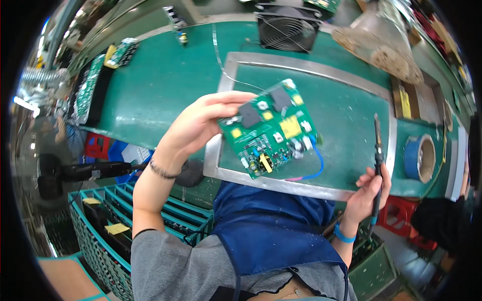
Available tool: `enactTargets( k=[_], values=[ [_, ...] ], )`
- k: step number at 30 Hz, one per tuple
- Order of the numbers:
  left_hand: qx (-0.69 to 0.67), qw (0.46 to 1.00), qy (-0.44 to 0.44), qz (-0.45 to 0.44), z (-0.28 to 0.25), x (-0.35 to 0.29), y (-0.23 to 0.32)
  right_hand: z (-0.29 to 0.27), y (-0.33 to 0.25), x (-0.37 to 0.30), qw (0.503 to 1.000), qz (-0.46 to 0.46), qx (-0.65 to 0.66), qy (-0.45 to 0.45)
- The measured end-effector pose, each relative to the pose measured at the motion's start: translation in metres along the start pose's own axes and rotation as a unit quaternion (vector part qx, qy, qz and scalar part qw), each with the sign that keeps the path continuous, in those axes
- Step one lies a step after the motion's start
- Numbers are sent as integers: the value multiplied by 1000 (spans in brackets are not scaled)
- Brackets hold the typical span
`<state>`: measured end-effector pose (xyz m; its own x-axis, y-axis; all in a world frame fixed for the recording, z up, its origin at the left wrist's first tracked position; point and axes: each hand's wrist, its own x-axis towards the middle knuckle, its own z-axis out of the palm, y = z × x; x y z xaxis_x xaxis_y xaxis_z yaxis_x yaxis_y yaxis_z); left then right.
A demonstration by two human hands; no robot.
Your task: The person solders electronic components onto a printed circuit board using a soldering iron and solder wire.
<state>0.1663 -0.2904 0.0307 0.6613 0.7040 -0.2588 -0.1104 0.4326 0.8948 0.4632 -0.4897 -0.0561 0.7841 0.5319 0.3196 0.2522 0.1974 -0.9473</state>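
Observation:
A green circuit board (271,133) is gripped at its left edge by my left hand (201,120), tilted above a metal-edged frame (306,188) on the green bench. Black blocks, yellow parts and small components cover the board's visible face. A blue wire with a pink end (320,163) curves from its right side. My right hand (370,193), to the right of the frame, is closed around the handle of a soldering iron (378,150), its tip pointing up and away from me. Solder wire (218,55) runs over the bench and passes behind the board.
A black fan (287,31) stands at the back, beside a metal hood (379,42). On the right are a blue tape roll (419,158) and a cardboard box (419,98). More boards (90,90) lie at far left. A teal slotted rack (115,200) stands below left.

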Motion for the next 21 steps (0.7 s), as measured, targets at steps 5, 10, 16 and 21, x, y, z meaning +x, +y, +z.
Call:
enactTargets(
  k=[5,10,16,21],
  values=[
    [115,977,-108,-145,30,88,-22,2,-1,-2,1000,-20,-1,11],
    [549,772,-105,303,52,120,-40,-4,0,-2,1000,-19,-7,8],
    [719,620,74,306,24,71,-4,-8,-3,-1,1000,-12,-14,-12],
    [761,603,87,224,-23,58,-4,-17,-20,3,997,-17,-66,-40]
  ],
)
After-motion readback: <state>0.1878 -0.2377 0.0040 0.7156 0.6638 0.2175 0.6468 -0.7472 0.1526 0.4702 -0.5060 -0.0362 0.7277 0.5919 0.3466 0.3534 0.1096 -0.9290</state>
